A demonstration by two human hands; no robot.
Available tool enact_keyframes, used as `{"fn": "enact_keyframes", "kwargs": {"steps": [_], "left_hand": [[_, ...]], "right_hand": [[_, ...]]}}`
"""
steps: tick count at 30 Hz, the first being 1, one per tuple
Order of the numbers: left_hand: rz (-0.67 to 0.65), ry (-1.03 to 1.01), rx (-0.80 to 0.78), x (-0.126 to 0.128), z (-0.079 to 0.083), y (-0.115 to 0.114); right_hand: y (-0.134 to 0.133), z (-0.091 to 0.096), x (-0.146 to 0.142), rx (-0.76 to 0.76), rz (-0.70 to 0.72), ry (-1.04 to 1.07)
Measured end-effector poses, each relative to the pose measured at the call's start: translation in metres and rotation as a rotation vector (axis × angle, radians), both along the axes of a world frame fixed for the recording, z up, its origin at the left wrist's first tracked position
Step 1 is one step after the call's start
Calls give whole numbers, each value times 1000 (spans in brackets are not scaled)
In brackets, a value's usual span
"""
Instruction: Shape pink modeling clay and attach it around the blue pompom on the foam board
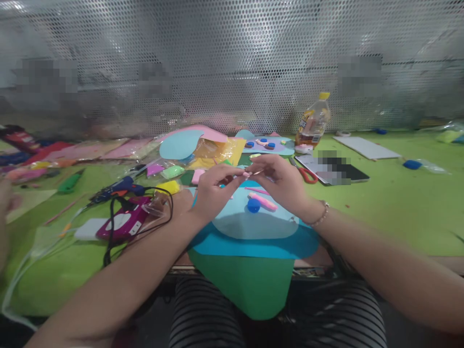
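Note:
My left hand [214, 189] and my right hand [281, 181] meet above a light blue paper shape [253, 224], and together their fingertips pinch a small pink clay piece [247, 173]. On the light blue paper lie a blue clay ball [253, 206], a pink clay roll [263, 201] and a thin pink stick [255, 190]. Beneath it lie a darker blue sheet [253, 246] and a green sheet [250, 285] that hangs over the table edge toward my lap.
On the left are a blue glue gun [116, 188] with a black cord, a magenta packet [125, 223] and clay bags. Red scissors [307, 175], a dark tablet [337, 170] and an oil bottle [313, 122] stand right. Another person's hand [6, 200] shows at far left. A perforated screen backs the green table [398, 203].

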State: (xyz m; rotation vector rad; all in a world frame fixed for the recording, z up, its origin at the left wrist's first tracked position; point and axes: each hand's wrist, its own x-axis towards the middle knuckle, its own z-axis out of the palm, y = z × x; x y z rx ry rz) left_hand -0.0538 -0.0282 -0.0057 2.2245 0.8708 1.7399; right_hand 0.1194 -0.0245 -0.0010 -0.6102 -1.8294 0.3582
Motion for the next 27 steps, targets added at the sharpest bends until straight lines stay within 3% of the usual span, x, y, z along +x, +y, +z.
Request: {"fn": "enact_keyframes", "kwargs": {"steps": [19, 27], "left_hand": [[26, 36, 87, 3, 5, -4], [-9, -7, -42, 3, 2, -3]], "right_hand": [[0, -2, 0, 27, 13, 14], [0, -2, -1, 72, -36, 11]]}}
